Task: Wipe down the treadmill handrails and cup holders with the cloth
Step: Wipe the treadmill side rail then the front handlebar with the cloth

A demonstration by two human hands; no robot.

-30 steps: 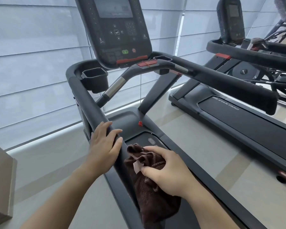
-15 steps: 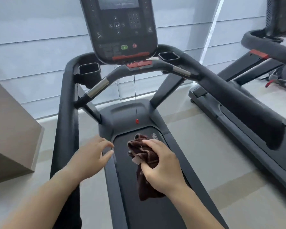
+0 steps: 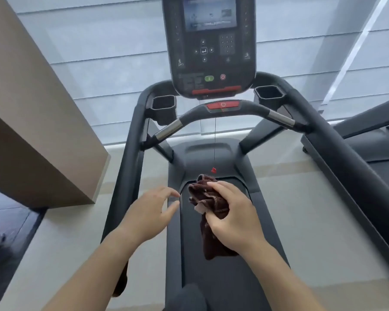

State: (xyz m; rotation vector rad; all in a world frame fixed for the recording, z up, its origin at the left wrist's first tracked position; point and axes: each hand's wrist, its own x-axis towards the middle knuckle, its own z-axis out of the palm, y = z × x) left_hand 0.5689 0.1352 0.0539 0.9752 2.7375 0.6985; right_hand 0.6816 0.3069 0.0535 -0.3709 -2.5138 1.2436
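Pale window blinds (image 3: 99, 70) back the treadmill, whose left handrail (image 3: 130, 153) runs near-to-far just left of the empty, spread left hand (image 3: 152, 212), while the cloth (image 3: 211, 212) is clamped in the right hand (image 3: 234, 218).

Tall beige rectangular pillar (image 3: 34, 122) being seen at left, pale grey pleated window blinds (image 3: 103, 63) behind, second black treadmill (image 3: 373, 140) at right

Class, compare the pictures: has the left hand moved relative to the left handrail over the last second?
Yes. The left hand has let go of the left handrail and moved rightward, now open over the deck's edge beside the brown cloth.
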